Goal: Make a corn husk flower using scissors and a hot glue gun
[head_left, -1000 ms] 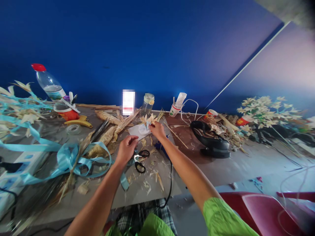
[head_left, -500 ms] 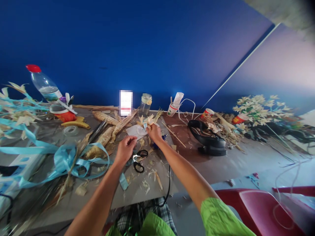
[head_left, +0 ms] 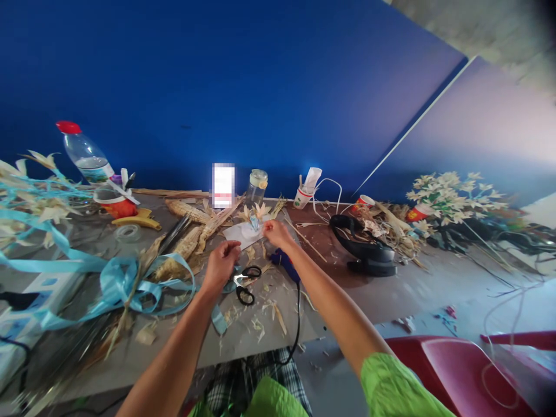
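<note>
My left hand [head_left: 223, 262] is closed, fingertips together at the near edge of a white sheet [head_left: 237, 234]; what they hold, if anything, is hidden. My right hand [head_left: 277, 233] has its fingers curled in at the sheet's right side, and I cannot make out anything in them. Between and beyond the hands, a small pale husk flower [head_left: 257, 213] with a light blue base stands on the sheet. Black-handled scissors [head_left: 247, 282] lie partly spread just right of my left hand. Under my right wrist rests a blue corded tool [head_left: 284, 264], like a glue gun.
Corn cobs [head_left: 185, 249] and light blue ribbon [head_left: 117, 284] lie to the left. At the back stand a glass jar [head_left: 257, 186] and a paper cup [head_left: 303, 197]. A black strapped headset-like object [head_left: 369, 249] and more husk flowers [head_left: 452, 194] are on the right.
My right hand has drawn slightly right and down from the flower, which now shows upright on the sheet. More of the blue tool is visible. My left hand has hardly moved.
</note>
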Demonstrator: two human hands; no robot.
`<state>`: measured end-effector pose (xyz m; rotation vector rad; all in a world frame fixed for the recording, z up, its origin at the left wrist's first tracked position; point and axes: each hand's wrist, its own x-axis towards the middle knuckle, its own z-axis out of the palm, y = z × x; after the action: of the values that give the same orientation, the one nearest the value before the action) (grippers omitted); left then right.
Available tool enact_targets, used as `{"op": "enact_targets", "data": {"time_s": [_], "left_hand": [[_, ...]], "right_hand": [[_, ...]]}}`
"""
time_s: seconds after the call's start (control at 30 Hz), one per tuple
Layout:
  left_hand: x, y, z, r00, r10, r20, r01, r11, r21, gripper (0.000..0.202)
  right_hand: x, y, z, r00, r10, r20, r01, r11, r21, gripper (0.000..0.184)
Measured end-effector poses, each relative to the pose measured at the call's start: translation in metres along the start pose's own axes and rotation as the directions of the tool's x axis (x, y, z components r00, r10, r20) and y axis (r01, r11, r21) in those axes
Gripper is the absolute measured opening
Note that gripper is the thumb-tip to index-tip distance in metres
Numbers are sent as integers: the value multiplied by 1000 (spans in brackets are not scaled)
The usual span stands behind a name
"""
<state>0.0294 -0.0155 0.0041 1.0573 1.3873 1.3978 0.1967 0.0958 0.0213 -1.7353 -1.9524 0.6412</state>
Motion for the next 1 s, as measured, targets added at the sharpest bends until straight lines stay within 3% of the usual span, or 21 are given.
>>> {"op": "enact_targets", "data": {"time_s": [0.1,0.17,0.27,0.33,0.47,0.63,0.7,0.83,1.0], "left_hand": [[-1,2,1,998,29,-48,-30,999,-29,31],[0,2,1,994,44,-103,-47,998,-32,29],[1,2,0,986,48,-161,-56,997,-46,25],[1,2,0,981,49,-187,-65,995,-79,24],[1,5,0,966,46,-255,-90,982,-166,27],[-2,5,-1,957,72,-281,-141,962,-234,25],[-5,5,-2,949,128,-287,-185,966,-182,25],[-14,6,0,856,412,-311,-397,911,114,17],[-26,7,4,741,662,-111,-585,718,376,17]], "right_hand": [[-7,6,-15,998,-13,-57,13,1000,6,32],[-18,6,-26,981,-38,-190,48,998,49,37],[-40,-3,-39,943,-115,-314,149,985,87,31],[-56,-16,-42,953,-197,-230,226,969,104,20],[-75,-41,-34,955,-297,26,282,928,244,24],[-61,-54,-8,934,-350,69,302,879,369,21],[-51,-57,3,939,-335,77,267,853,449,21],[-36,-69,19,958,-253,138,140,827,545,21],[-13,-94,41,909,-356,217,234,867,441,18]]}}
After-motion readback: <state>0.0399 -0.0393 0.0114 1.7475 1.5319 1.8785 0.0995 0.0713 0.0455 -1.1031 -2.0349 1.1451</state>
